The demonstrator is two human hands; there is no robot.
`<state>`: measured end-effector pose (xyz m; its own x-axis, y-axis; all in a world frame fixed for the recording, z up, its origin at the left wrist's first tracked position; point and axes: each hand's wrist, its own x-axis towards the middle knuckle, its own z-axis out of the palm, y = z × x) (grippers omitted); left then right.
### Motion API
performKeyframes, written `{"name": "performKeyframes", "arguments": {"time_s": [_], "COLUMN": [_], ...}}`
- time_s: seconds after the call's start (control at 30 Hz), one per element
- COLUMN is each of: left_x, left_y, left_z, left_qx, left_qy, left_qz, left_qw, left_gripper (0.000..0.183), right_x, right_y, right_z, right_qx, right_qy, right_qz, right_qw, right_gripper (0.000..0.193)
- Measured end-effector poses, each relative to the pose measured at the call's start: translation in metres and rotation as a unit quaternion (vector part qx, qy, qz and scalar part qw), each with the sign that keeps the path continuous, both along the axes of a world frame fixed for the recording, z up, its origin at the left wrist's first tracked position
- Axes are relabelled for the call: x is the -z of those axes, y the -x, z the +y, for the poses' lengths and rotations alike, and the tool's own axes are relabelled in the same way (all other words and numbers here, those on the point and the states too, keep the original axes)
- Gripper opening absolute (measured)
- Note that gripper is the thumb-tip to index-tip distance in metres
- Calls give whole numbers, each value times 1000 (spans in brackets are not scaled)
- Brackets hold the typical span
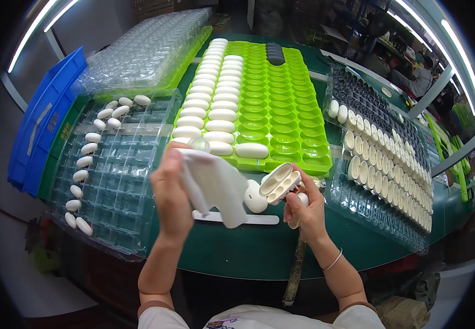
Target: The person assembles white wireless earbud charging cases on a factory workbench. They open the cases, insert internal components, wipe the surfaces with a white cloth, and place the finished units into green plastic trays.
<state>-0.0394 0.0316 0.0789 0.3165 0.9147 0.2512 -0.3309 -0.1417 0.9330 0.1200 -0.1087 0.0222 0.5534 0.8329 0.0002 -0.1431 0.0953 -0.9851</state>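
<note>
My left hand point(167, 183) is closed on a white, flat, broad piece point(213, 186). Motion smears it, so I cannot tell its kind. A small clear round part point(199, 145) shows at its upper end. My right hand point(307, 211) grips an open white earbud case point(280, 185), tilted, with its hollow lid and inner wells showing. Another small white rounded piece point(298, 211) lies under that thumb. Between the hands, a white rounded object point(255, 197) stands on the green table point(226, 247). A long white strip point(256, 219) lies flat in front of it.
Ahead is a lime-green tray point(281, 123) partly filled with white oval cases. To the left, a clear tray point(114, 181) holds several white cases, with a blue bin point(46, 120) and stacked clear trays point(144, 52) beyond. Clear trays of cream shells point(385, 170) lie right.
</note>
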Motion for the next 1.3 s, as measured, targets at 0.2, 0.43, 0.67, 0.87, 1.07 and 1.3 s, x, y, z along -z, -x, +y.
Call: {"name": "performKeyframes", "arguments": {"time_s": [0.2, 0.43, 0.67, 0.87, 1.07, 1.3], "left_x": [-29, 14, 22, 32, 22, -9], "left_y": [51, 44, 38, 35, 28, -10], "left_z": [25, 30, 34, 26, 24, -10], "left_qx": [-309, -204, -210, -239, -230, -234], "left_qy": [-325, -490, -491, -465, -458, -490], "left_qz": [152, 469, 480, 504, 510, 332], "left_qw": [881, 706, 696, 688, 691, 772], "left_gripper": [26, 18, 15, 13, 16, 35], "right_x": [-1, -4, -2, -5, -3, -14], "right_y": [-2, 1, -2, -2, -9, -8], "right_z": [-1, -1, -2, 0, -5, -12], "right_qx": [-5, -9, -17, -43, -65, -47], "right_qy": [-12, -2, 2, 23, 11, 12], "right_qz": [10, 2, 14, 34, 11, -15], "right_qw": [1000, 1000, 1000, 998, 998, 999], "right_gripper": [53, 53, 54, 54, 53, 57]}}
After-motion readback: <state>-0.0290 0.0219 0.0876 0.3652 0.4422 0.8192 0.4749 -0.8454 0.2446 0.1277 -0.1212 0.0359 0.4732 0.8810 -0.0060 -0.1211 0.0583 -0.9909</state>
